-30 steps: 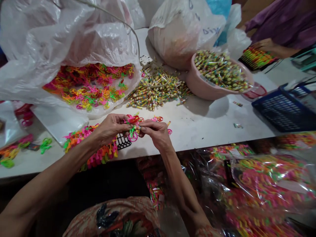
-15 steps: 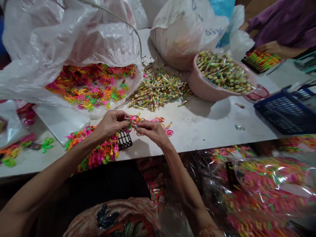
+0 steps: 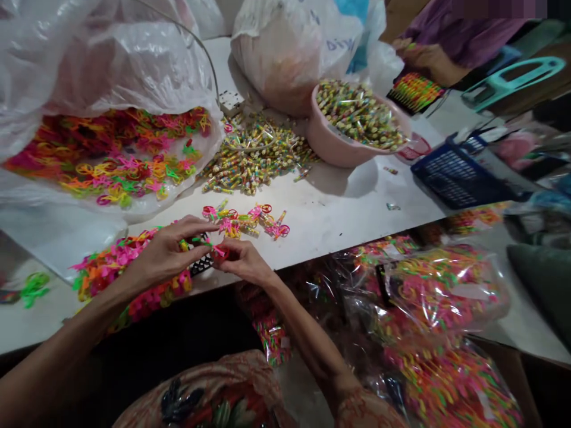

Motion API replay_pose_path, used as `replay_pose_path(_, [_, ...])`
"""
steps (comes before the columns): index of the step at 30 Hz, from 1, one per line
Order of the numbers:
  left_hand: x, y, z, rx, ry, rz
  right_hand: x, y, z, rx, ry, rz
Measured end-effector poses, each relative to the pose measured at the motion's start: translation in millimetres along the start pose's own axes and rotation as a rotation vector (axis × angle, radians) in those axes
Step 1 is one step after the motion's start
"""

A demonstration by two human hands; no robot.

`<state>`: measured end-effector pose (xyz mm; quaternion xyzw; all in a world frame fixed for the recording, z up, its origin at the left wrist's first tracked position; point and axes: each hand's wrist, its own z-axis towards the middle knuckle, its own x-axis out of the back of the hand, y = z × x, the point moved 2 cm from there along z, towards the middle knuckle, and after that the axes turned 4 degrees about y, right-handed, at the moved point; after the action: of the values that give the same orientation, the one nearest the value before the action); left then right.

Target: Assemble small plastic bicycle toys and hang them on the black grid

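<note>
My left hand (image 3: 163, 252) and my right hand (image 3: 243, 261) meet at the near edge of the white table (image 3: 339, 220). Together they pinch a small plastic toy piece (image 3: 214, 248) with green, pink and red parts. It sits over a black grid tray (image 3: 201, 265) whose left part is filled with rows of bright plastic pieces (image 3: 120, 270). Just beyond my fingers lies a small heap of assembled toy pieces (image 3: 247, 220).
A big clear bag of neon plastic rings (image 3: 111, 160) lies far left. Loose candy tubes (image 3: 254, 160) and a pink bowl of them (image 3: 357, 128) sit behind. A blue basket (image 3: 455, 175) stands right. Filled clear bags (image 3: 423, 309) lie below the table edge. Another person's hand (image 3: 423, 56) works far right.
My hands have come down toward the near table edge, over the black grid tray, holding a toy piece. The small heap now lies beyond them. The camera has turned right.
</note>
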<state>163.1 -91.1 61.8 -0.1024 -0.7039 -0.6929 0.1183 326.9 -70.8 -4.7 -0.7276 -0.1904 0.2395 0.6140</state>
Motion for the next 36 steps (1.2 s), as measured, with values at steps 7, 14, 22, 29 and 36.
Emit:
replay_pose_path(7, [26.5, -1.0, 1.4, 0.141, 0.208, -0.058, 16.7, 12.1, 13.4, -0.032, 0.009, -0.055])
replay_pose_path(14, [27.1, -22.6, -33.2, -0.27, 0.079, 0.76, 1.3, 39.8, 16.0, -0.161, 0.045, 0.032])
replay_pose_path(22, [20.9, -47.9, -54.1, -0.372, -0.008, 1.007, -1.0, 40.2, 16.3, -0.129, 0.061, 0.029])
replay_pose_path(29, [23.7, -49.2, -54.3, -0.419, 0.007, 1.03, -0.6, 44.8, 16.0, -0.12, 0.122, 0.069])
replay_pose_path(36, [10.7, -14.3, -49.6, -0.335, 0.209, 0.809, -14.1, 16.6, 2.5, 0.253, 0.421, -0.24])
